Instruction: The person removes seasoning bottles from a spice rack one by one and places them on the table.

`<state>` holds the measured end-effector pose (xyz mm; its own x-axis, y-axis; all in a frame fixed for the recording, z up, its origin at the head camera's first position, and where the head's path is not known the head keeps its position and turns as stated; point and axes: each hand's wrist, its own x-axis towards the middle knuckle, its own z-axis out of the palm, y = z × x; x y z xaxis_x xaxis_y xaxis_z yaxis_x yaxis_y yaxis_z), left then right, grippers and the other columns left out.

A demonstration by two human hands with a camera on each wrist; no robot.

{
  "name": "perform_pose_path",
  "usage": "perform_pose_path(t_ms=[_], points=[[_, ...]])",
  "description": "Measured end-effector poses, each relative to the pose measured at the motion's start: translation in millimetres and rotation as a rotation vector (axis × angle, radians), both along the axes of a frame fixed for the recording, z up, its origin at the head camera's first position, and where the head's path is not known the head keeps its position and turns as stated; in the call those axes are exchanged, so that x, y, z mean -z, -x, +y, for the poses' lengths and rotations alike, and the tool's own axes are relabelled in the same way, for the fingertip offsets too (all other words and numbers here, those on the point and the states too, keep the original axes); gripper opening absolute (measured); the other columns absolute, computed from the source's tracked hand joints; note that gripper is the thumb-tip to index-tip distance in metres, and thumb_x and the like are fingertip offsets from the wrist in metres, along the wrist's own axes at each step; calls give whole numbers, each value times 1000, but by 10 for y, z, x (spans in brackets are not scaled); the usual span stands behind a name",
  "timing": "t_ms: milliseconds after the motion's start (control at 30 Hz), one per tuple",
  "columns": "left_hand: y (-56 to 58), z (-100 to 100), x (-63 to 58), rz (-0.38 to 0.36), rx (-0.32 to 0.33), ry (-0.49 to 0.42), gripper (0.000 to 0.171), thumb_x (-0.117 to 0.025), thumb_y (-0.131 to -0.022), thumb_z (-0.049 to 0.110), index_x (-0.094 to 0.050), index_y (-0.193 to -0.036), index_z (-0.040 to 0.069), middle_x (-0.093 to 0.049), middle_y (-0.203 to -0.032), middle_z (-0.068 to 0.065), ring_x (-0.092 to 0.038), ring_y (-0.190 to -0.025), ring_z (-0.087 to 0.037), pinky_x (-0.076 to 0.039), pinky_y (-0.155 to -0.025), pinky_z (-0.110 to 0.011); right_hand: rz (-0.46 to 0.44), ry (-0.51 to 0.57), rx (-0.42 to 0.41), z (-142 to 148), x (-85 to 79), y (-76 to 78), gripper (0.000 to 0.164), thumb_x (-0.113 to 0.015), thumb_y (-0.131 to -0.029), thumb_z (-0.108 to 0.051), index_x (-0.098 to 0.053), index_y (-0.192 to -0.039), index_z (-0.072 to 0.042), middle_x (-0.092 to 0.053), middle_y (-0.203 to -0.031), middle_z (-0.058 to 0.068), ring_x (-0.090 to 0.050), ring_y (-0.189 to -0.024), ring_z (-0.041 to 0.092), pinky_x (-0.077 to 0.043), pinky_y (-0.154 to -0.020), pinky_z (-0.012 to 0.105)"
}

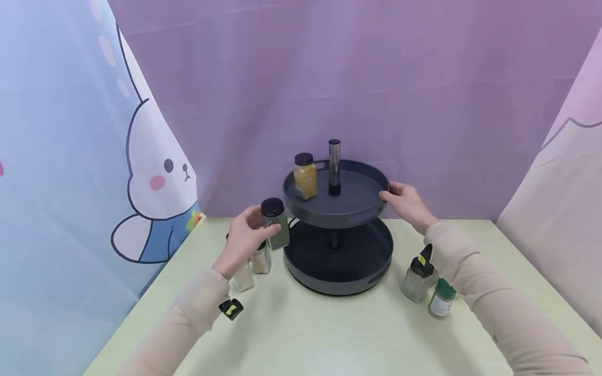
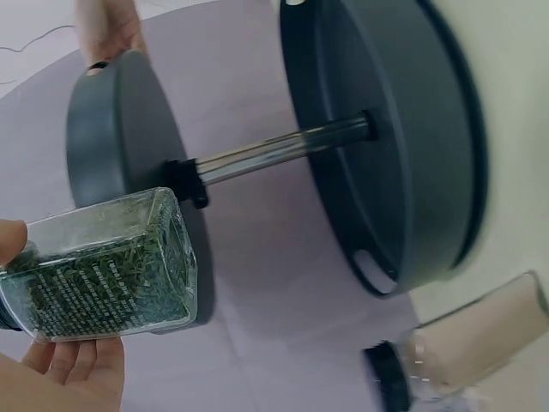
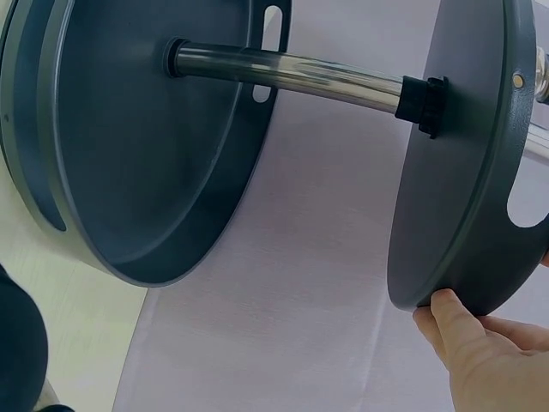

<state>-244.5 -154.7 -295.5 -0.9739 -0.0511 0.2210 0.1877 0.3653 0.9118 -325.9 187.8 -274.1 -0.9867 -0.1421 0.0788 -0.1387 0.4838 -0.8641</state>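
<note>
In the head view my left hand [image 1: 247, 233] grips a glass spice jar [image 1: 278, 232] of dried green herbs with a black lid, lifted beside the left of a dark two-tier turntable. The left wrist view shows the herb jar [image 2: 111, 270] lying across my fingers and thumb. My right hand [image 1: 408, 204] holds the right rim of the upper tray [image 1: 329, 218], its thumb at the edge in the right wrist view. A jar of yellow spice [image 1: 305, 180] stands on that upper tray, left of the metal post [image 1: 334, 167]. The lower tray [image 1: 338, 287] holds nothing visible.
Jars with pale contents [image 1: 261, 259] stand on the table left of the turntable, partly behind my left hand. To the right, a black-capped jar [image 1: 415, 284] and a green-lidded jar [image 1: 441, 300] stand near my right sleeve. A purple curtain [image 1: 338, 78] hangs behind.
</note>
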Motion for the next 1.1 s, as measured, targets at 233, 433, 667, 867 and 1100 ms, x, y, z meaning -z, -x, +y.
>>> perform_pose_path(t_ms=[233, 433, 667, 867, 1100], points=[[15, -73, 173, -41, -15, 60, 56, -73, -76, 20, -51, -126, 10, -59, -120, -9, -54, -112, -22, -43, -100, -37, -1, -3, 0, 5, -3, -9, 59, -43, -96, -24, -20, -144, 1, -31, -145, 20, -30, -134, 32, -28, -109, 47], [17, -125, 351, -82, -19, 54, 55, -75, -74, 18, -52, -123, 11, -59, -118, -9, -56, -109, -22, -45, -97, -36, -6, -18, 4, 8, -8, -26, 61, -43, -96, -25, -17, -145, 0, -28, -147, 20, -28, -135, 33, -27, -110, 48], [27, -208, 606, -101, -21, 46, 53, -75, -72, 13, -53, -119, 9, -59, -116, -10, -56, -109, -23, -46, -97, -34, -3, -9, 1, 3, -1, -27, 61, -43, -96, -26, -17, -145, 1, -28, -147, 20, -28, -135, 33, -28, -110, 48], [21, -237, 780, -112, -31, 81, 53, -76, -70, 12, -54, -118, 5, -59, -111, -12, -58, -103, -23, -48, -93, -37, -2, -10, -3, 8, 4, -32, 63, -43, -96, -30, -17, -145, 0, -28, -147, 20, -28, -135, 33, -28, -110, 47], [25, -269, 935, -133, -46, 123, 59, -76, -70, 11, -50, -121, -1, -58, -110, -14, -58, -103, -26, -48, -91, -39, 0, -10, 5, 6, 0, -27, 62, -43, -96, -29, -18, -145, 0, -28, -147, 20, -28, -135, 33, -28, -110, 47]])
